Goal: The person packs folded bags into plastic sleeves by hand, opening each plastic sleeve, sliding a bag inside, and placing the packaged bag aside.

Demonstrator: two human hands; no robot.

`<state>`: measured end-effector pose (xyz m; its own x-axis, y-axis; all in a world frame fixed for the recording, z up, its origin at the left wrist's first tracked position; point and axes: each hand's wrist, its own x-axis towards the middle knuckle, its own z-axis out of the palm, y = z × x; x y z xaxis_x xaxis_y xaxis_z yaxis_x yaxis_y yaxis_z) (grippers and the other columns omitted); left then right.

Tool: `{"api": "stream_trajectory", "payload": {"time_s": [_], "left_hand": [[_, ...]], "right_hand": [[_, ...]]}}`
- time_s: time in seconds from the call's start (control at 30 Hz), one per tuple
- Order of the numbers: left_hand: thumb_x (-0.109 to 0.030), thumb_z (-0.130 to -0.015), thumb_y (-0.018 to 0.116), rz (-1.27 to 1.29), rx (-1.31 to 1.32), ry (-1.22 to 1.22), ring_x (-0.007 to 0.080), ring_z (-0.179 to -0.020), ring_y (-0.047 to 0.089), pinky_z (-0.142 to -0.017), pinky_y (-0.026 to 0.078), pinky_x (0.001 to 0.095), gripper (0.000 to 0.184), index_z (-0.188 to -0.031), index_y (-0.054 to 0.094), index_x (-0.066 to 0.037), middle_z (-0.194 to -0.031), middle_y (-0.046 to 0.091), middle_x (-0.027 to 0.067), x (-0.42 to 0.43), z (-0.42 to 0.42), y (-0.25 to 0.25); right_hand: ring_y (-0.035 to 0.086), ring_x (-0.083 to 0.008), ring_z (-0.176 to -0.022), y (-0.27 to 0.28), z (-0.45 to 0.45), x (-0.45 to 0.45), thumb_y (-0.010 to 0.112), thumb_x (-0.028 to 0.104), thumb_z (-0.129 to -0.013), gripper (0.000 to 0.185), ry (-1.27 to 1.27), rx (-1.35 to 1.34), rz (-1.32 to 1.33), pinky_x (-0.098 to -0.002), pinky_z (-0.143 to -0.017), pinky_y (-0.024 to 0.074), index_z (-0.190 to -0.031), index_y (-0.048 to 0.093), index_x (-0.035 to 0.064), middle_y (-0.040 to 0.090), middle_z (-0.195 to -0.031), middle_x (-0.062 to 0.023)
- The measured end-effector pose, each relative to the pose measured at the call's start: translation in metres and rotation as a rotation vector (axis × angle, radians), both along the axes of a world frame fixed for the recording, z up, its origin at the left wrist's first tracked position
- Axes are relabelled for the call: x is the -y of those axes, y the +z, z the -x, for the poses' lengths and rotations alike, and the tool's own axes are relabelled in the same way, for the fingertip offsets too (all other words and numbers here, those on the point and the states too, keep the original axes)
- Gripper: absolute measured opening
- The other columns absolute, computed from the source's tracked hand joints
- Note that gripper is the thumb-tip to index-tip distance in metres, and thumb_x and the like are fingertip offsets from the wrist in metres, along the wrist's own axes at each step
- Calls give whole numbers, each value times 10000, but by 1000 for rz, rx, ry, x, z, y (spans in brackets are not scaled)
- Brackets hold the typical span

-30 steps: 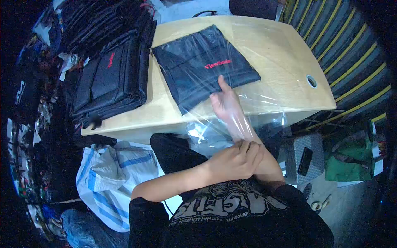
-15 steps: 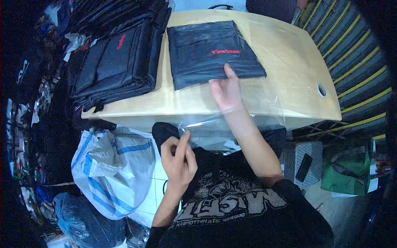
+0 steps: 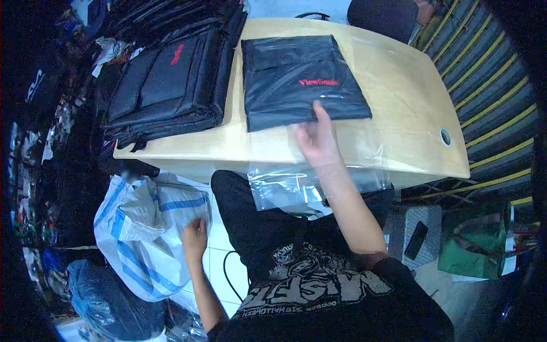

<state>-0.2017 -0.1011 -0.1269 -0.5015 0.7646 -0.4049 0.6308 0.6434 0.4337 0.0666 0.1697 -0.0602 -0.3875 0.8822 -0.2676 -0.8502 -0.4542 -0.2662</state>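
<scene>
A flat black bag [image 3: 302, 62] with red ViewSonic lettering lies on the pale wooden table under clear plastic. The loose end of the clear plastic sleeve [image 3: 285, 185] hangs over the table's near edge. My right hand [image 3: 319, 137] is at the bag's near edge, thumb on top and fingers below, pinching it; the forearm crosses the plastic. Lower left, my left hand [image 3: 195, 233] is beside the white woven sack, its fingers curled together, with nothing visible in them.
More black bags [image 3: 171, 80] are stacked at the table's left. The white sack with blue stripes [image 3: 154, 239] stands below, beside a dark plastic bag [image 3: 108, 302]. At the right are a grey box [image 3: 407, 228] with a phone on it and a green bag [image 3: 476, 239].
My left hand has come away from my right forearm and moved left and down to beside the white sack. My right hand stays at the bag's near edge. The view has shifted.
</scene>
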Motion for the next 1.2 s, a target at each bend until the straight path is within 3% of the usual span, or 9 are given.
{"api": "stream_trajectory", "payload": {"time_s": [0.1, 0.23, 0.43, 0.6, 0.8, 0.9, 0.97, 1.03, 1.2], "left_hand": [[-363, -932, 519, -560, 871, 22, 250, -1021, 606, -756, 544, 358, 543, -1304, 407, 16, -1111, 610, 166, -57, -75, 69], [-220, -923, 572, -433, 1062, -46, 186, -707, 656, -637, 538, 281, 295, -1038, 604, 50, -835, 664, 129, -76, -125, 74], [-188, -909, 590, -295, 1182, 6, 228, -661, 673, -586, 543, 285, 260, -991, 630, 56, -752, 668, 142, -44, -117, 71], [-401, -927, 516, -569, 1649, 228, 286, -1001, 626, -685, 578, 353, 597, -1299, 396, 51, -1177, 554, 235, -55, -108, 73], [-248, -928, 549, -625, 1207, 299, 242, -791, 675, -620, 570, 298, 346, -1080, 550, 63, -916, 650, 175, -87, -116, 74], [-157, -895, 606, -619, 1211, 347, 221, -691, 684, -589, 562, 279, 223, -967, 611, 54, -828, 672, 153, -89, -115, 72], [-161, -899, 601, -592, 1186, 320, 221, -697, 685, -589, 562, 279, 234, -980, 607, 58, -840, 672, 159, -86, -110, 72], [-178, -901, 598, -573, 1195, 323, 216, -730, 684, -589, 566, 280, 252, -994, 605, 56, -846, 673, 159, -88, -107, 78], [-178, -897, 599, -557, 1107, 231, 187, -718, 669, -574, 553, 264, 224, -955, 628, 36, -817, 672, 130, -110, -106, 80]], "right_hand": [[456, -377, -1190, 28, 1, 15, 544, 204, -922, 506, 152, 189, 53, -453, -1002, 436, -1261, 333, -105, 419, -1272, -292], [413, -450, -1200, 16, 5, 16, 574, 135, -905, 581, 188, 102, -131, -523, -1021, 405, -1251, 231, -182, 326, -1265, -380], [481, -393, -1148, 13, 8, -4, 549, 98, -919, 362, 32, 125, 146, -479, -909, 508, -1178, 382, -93, 491, -1159, -224], [535, -317, -1099, -2, 0, 10, 535, 75, -921, 365, 55, 164, -142, -369, -980, 480, -1160, 360, -138, 481, -1169, -241], [580, -231, -1068, 22, -74, 116, 567, 74, -900, 464, 444, 429, -295, -336, -899, 501, -1311, 395, -57, 525, -1241, -186], [670, -210, -864, 57, -150, 122, 581, 129, -902, 307, 914, 868, -655, -286, -670, 551, -1160, 569, -38, 672, -965, -158], [647, -158, -613, 39, -201, 122, 566, 249, -909, 287, 463, 796, -511, -237, -546, 509, -952, 626, -28, 671, -764, -122], [569, -102, -580, 46, -187, 108, 545, 352, -919, 381, -201, 1359, -431, -203, -508, 421, -888, 624, -19, 630, -707, -70], [552, -82, -599, 28, -162, 87, 617, 250, -888, 227, -69, 1491, -399, -207, -540, 408, -861, 627, 25, 605, -682, -14]]}}
